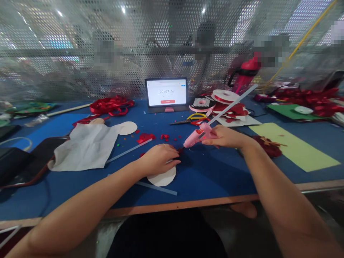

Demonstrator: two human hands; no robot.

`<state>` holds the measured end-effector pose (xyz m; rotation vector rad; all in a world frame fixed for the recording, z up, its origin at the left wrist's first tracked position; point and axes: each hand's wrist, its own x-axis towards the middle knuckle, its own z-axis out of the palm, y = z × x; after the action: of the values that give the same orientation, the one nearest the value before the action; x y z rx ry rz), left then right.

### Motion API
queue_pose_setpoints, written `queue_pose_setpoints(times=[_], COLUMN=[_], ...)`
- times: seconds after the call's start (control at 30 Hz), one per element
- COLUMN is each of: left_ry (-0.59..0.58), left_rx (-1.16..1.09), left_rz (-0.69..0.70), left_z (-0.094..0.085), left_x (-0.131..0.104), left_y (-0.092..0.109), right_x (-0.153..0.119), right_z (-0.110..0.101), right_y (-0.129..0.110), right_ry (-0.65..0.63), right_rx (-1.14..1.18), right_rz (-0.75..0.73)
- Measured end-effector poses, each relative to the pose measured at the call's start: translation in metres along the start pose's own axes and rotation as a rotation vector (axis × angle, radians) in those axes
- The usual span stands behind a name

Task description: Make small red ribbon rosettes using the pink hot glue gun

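My right hand (219, 136) is wrapped round a pink hot glue gun (197, 136), its nozzle pointing down and left. A long translucent glue stick (233, 104) sticks out of the gun's back. Just left of the nozzle, my left hand (161, 157) rests low over the table, fingers bent close to the thumb; what lies between them is hidden. A small dark red piece (181, 151) shows by its fingertips, below the nozzle. Partly under this hand is a white round disc (162, 177). Loose glue sticks lie nearby, one (158, 188) in front and another (129, 151) to the left.
Red scraps (145, 138), scissors (190, 120) and ribbon spools (225, 96) lie beyond my hands. A tablet (167, 94) showing a timer stands at the back before a perforated metal screen. White cloth (86, 147) lies left; a yellow-green sheet (295, 145) lies right.
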<state>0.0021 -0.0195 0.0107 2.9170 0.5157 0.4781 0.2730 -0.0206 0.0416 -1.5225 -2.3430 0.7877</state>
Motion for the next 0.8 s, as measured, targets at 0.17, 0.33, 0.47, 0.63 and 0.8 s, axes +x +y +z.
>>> queue_pose_setpoints(times=[0.17, 0.33, 0.47, 0.63, 0.8], left_ry=[-0.002, -0.005, -0.014, -0.033, -0.044], left_rx=[0.000, 0.008, 0.010, 0.003, 0.013], left_rz=[-0.005, -0.012, -0.022, -0.024, -0.028], left_z=[0.000, 0.000, -0.001, -0.003, -0.003], left_x=[0.000, 0.000, 0.001, 0.002, 0.002], left_y=[0.000, 0.001, 0.002, 0.003, 0.004], right_x=[-0.002, -0.002, -0.001, -0.003, -0.006], right_z=[-0.001, -0.001, 0.000, 0.000, -0.005], right_y=[-0.002, -0.005, -0.008, -0.013, -0.021], right_ry=[-0.005, -0.030, -0.029, -0.026, -0.047], right_rx=[0.017, 0.010, 0.001, -0.010, 0.010], right_rz=[0.016, 0.045, 0.046, 0.043, 0.028])
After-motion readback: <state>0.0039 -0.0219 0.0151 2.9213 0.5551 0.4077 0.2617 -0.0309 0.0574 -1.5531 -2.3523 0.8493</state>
